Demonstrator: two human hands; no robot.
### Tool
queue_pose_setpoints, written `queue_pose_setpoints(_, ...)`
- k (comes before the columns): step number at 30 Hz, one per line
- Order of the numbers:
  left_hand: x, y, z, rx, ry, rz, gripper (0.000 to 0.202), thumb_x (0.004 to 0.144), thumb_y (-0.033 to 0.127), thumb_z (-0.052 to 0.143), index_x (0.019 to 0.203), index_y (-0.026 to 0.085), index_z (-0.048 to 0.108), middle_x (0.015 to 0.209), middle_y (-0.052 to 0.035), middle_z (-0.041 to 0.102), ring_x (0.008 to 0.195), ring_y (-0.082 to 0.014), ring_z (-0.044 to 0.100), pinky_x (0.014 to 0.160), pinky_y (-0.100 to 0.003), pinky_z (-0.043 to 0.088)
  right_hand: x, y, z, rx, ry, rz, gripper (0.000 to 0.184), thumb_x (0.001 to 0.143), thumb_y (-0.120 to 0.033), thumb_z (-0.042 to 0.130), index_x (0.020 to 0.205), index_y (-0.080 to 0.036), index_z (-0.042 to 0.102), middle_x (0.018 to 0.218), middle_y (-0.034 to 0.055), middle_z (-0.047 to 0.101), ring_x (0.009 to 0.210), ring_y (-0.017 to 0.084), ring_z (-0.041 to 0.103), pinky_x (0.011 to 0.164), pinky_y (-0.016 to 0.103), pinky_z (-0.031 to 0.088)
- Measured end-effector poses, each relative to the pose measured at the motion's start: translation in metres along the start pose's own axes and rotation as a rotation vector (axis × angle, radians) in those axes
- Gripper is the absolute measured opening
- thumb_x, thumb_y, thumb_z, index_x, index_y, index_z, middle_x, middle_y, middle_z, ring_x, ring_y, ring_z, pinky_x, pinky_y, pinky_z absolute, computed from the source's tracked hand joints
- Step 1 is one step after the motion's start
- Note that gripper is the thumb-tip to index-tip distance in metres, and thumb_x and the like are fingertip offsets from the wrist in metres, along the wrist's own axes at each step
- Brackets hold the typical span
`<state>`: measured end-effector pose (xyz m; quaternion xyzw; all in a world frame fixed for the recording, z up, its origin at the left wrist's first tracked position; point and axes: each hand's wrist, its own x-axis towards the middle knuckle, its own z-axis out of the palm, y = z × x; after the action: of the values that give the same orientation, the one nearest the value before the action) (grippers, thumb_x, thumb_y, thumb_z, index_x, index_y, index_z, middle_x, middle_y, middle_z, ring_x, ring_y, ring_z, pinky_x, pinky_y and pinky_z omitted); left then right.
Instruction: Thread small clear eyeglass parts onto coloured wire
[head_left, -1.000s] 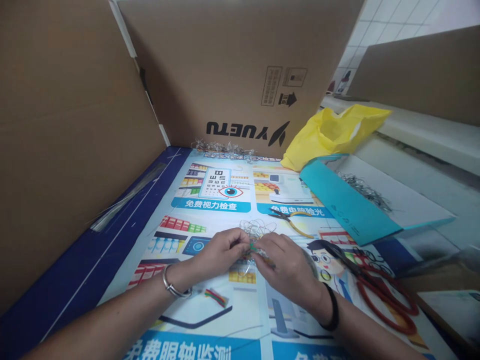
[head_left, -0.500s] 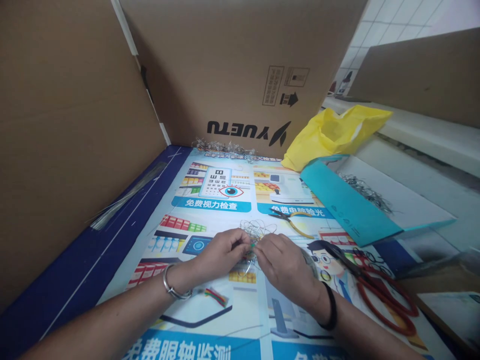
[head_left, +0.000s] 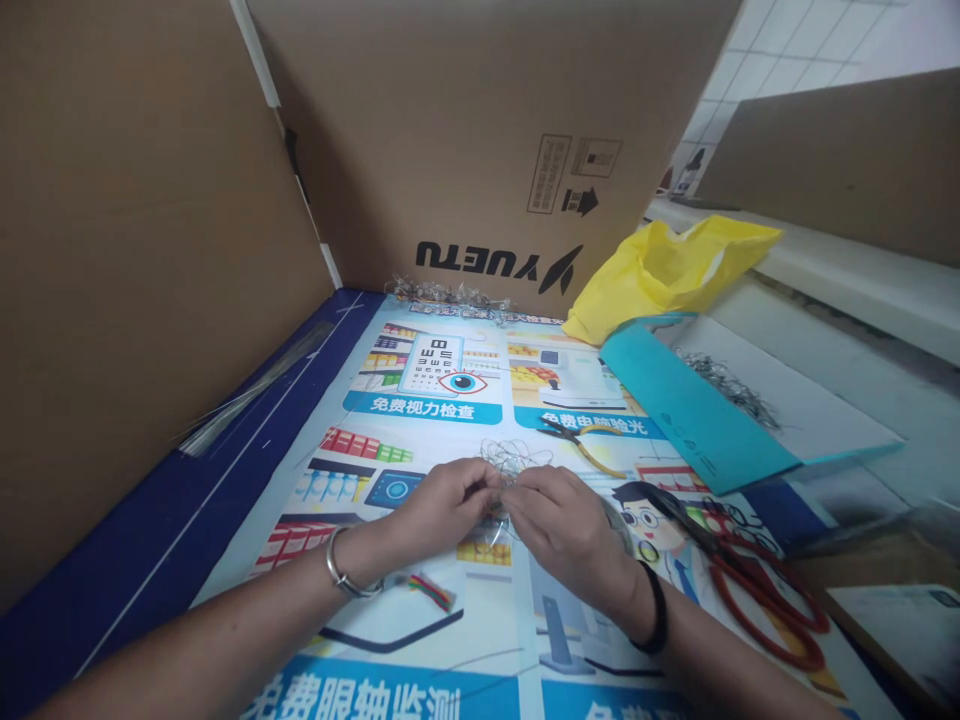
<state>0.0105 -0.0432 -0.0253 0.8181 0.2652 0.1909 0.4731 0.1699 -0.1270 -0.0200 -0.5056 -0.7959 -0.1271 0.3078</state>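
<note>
My left hand [head_left: 448,503] and my right hand [head_left: 561,522] meet over the printed sheet, fingertips pinched close together. Between and behind them is a loose tangle of thin looped wire [head_left: 516,453], and both hands grip part of it. The exact spot they pinch is hidden by the fingers. A clear loop also shows just below the fingertips. Yellow-handled pliers [head_left: 589,450] lie beyond my right hand. To the right rest large scissors [head_left: 757,585] with red handles. A small bundle of coloured strips [head_left: 431,590] lies near my left wrist.
Cardboard panels [head_left: 495,120] stand at the back and left. A row of clear wire pieces [head_left: 450,294] lies along the back panel. At right are a yellow bag [head_left: 660,275] and a teal box [head_left: 690,410] holding wire pieces [head_left: 731,390]. Straight wires [head_left: 259,390] lie at left.
Both hands stay at nearly the same place, with a slight shift of the fingers. A green bit that showed between the fingertips is now out of sight.
</note>
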Motion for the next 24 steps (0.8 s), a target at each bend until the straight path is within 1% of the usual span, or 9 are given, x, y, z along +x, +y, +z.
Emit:
queue_pose_setpoints(4, 0.0, 0.001, -0.001, -0.041, -0.005, -0.006, 0.013, 0.08, 0.013, 0.041, 0.072, 0.017, 0.051, 0.066, 0.0024, 0.05, 0.062, -0.0099, 0.043, 0.058, -0.021, 0.036, -0.002, 0.0, 0.004, 0.024, 0.052, 0.063, 0.014, 0.088, -0.016, 0.048, 0.081, -0.018, 0.06, 0.077, 0.0055, 0.064, 0.076, 0.017, 0.059, 0.069, 0.031, 0.047)
queue_pose_setpoints(10, 0.0, 0.002, -0.001, -0.039, -0.009, -0.011, 0.014, 0.082, 0.015, 0.041, 0.073, 0.017, 0.052, 0.067, 0.0024, 0.051, 0.062, -0.0102, 0.044, 0.059, -0.021, 0.037, -0.002, 0.001, 0.007, 0.012, 0.042, 0.064, 0.016, 0.089, -0.017, 0.046, 0.081, -0.017, 0.059, 0.074, 0.0052, 0.064, 0.074, 0.018, 0.058, 0.068, 0.032, 0.047)
queue_pose_setpoints(13, 0.0, 0.001, -0.001, -0.044, -0.003, -0.013, 0.013, 0.081, 0.014, 0.041, 0.072, 0.017, 0.051, 0.067, 0.0027, 0.051, 0.062, -0.0099, 0.044, 0.059, -0.021, 0.036, -0.002, 0.0, 0.008, 0.047, 0.046, 0.076, 0.017, 0.089, -0.015, 0.046, 0.078, -0.017, 0.059, 0.073, 0.0047, 0.063, 0.072, 0.017, 0.056, 0.066, 0.031, 0.046)
queue_pose_setpoints(17, 0.0, 0.001, 0.0, -0.05, 0.0, -0.018, 0.013, 0.08, 0.013, 0.042, 0.072, 0.017, 0.051, 0.067, 0.0028, 0.051, 0.063, -0.0099, 0.045, 0.059, -0.021, 0.036, -0.003, -0.001, 0.01, 0.087, 0.032, 0.137, 0.017, 0.088, -0.015, 0.045, 0.076, -0.016, 0.057, 0.071, 0.0049, 0.06, 0.07, 0.017, 0.055, 0.064, 0.031, 0.045)
queue_pose_setpoints(24, 0.001, 0.001, 0.0, -0.013, 0.005, -0.026, 0.014, 0.079, 0.011, 0.042, 0.071, 0.017, 0.052, 0.066, 0.0028, 0.053, 0.063, -0.0099, 0.046, 0.06, -0.021, 0.037, -0.003, -0.004, 0.014, 0.059, 0.013, 0.229, 0.019, 0.084, -0.014, 0.045, 0.068, -0.017, 0.054, 0.064, 0.0036, 0.054, 0.062, 0.016, 0.051, 0.058, 0.027, 0.039)
